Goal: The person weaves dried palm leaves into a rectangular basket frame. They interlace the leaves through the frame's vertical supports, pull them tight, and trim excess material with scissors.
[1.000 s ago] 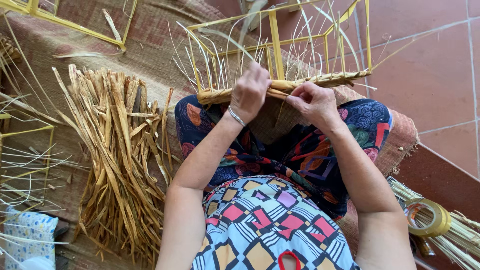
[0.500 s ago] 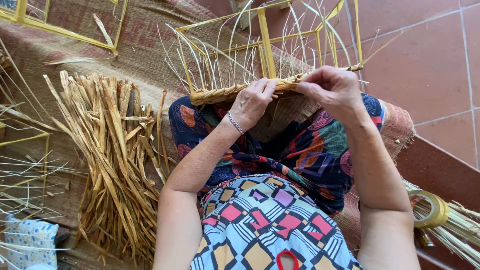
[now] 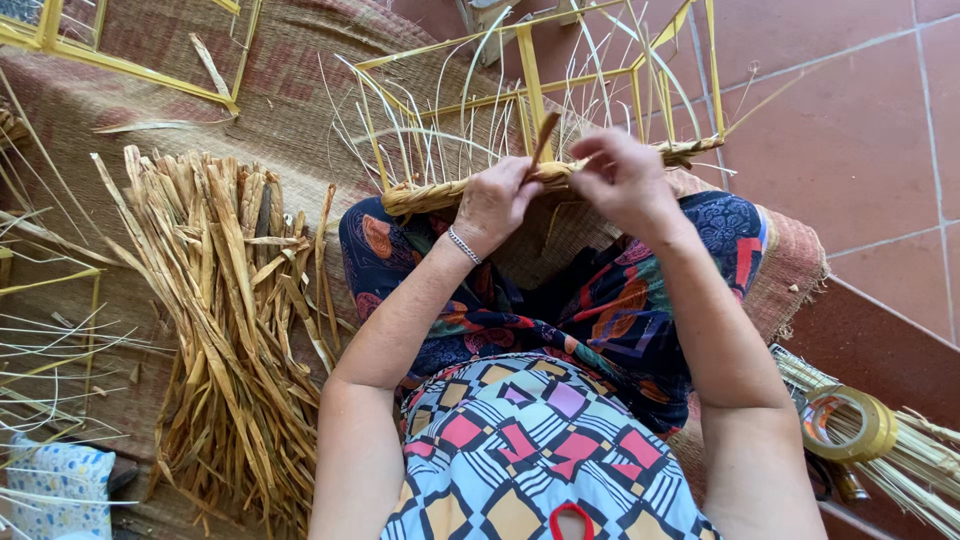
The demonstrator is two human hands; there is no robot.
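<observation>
The person sits with patterned clothes over the lap, both forearms reaching forward to a yellow frame that rests across the knees. The left hand closes its fingers on the woven band along the frame's near rail, pinching it where the plaiting ends. The right hand grips a brown strand that stands up between the two hands; its fingers are curled tight round the strand's lower part.

The risk seems to lie in that strand: dry fibre bent sharply at the rail could crack, and a hard pull might tear it or loosen the turns already laid. If the left pinch slackens, the band's end could unravel. The thin pale stakes rising from the band crowd round the fingers and could snap or catch a knuckle.

To the left, just beside the knee, lies a bundle of straw on the mat, within the left arm's reach but needing a hand freed. At the right edge a roll of tape sits on a sheaf of pale stalks. Near the bottom left corner is a spotted cloth. Farther off, another frame lies on the mat, and red floor tiles lie beyond.
</observation>
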